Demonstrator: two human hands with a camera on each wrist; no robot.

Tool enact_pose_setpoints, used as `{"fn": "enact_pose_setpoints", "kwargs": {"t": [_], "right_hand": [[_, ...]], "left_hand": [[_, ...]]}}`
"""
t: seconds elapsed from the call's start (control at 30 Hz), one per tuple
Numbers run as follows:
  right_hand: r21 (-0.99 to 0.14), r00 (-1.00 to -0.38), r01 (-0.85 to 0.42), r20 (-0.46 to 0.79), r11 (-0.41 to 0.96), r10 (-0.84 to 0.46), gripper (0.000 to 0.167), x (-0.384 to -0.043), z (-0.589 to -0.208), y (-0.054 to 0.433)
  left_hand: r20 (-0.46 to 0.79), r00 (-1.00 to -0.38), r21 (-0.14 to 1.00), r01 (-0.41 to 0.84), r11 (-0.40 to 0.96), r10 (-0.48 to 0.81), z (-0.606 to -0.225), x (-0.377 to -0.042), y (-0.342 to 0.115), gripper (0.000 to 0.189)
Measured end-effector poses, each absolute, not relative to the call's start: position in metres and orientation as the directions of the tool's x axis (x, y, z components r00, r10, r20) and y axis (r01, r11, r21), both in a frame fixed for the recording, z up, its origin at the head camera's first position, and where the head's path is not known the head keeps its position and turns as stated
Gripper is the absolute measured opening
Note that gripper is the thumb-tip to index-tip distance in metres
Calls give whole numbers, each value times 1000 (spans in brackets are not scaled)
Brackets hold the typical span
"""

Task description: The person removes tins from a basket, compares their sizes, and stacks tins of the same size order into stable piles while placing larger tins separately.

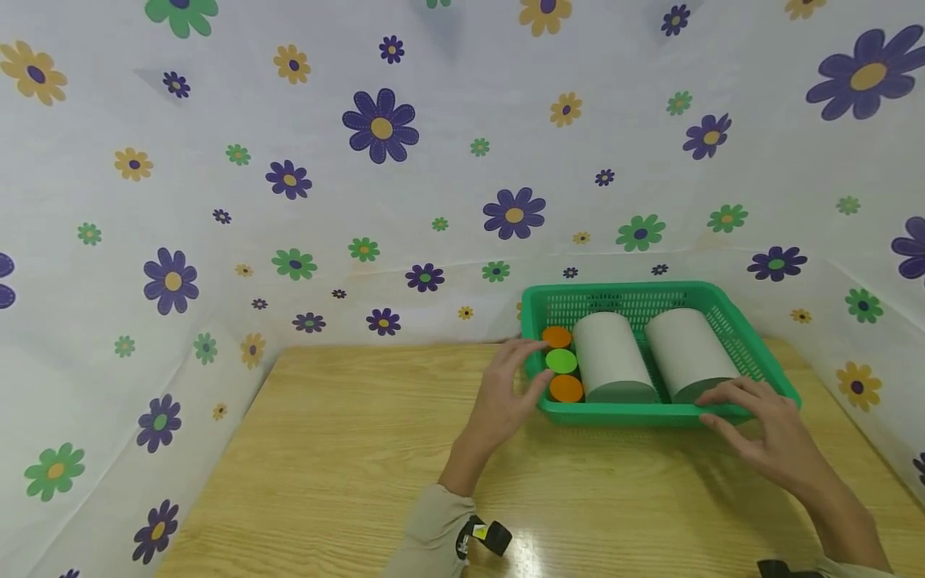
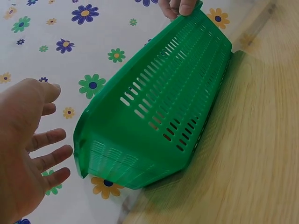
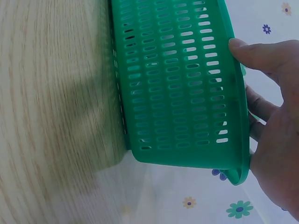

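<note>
A green plastic basket (image 1: 621, 415) with slotted walls stands on the table. Inside lie two large white cylinders (image 1: 613, 353), and along the left wall sit two orange discs (image 1: 566, 389) with a bright green disc (image 1: 561, 361) between them. My left hand (image 1: 506, 389) hovers at the left rim, fingers spread and thumb apart, near the discs. In the left wrist view its loosely bent fingers (image 2: 53, 158) hold nothing. My right hand (image 1: 769, 429) grips the front rim near the right corner. The right wrist view shows the thumb (image 3: 252, 53) outside the rim and the fingers behind it.
The wooden table (image 1: 347, 449) extends to the left of the basket and in front of it. A white cloth (image 1: 448, 177) printed with flowers hangs behind and along both sides. A black wrist strap (image 1: 480, 536) sits on my left sleeve.
</note>
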State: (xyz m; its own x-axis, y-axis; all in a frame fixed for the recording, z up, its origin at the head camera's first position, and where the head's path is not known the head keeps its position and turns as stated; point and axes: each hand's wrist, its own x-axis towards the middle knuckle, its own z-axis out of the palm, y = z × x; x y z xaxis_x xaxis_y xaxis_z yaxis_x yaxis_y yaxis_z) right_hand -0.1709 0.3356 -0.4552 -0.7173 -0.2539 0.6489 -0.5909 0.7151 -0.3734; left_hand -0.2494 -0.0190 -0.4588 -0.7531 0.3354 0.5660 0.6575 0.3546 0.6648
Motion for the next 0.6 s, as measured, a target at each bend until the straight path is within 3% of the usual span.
{"fn": "enact_pose_setpoints", "kwargs": {"t": [0.6], "right_hand": [[-411, -714, -610, 656, 677, -245, 47, -171, -454, 336]], "left_hand": [[587, -706, 567, 708, 422, 396, -454, -257, 0, 35]]}}
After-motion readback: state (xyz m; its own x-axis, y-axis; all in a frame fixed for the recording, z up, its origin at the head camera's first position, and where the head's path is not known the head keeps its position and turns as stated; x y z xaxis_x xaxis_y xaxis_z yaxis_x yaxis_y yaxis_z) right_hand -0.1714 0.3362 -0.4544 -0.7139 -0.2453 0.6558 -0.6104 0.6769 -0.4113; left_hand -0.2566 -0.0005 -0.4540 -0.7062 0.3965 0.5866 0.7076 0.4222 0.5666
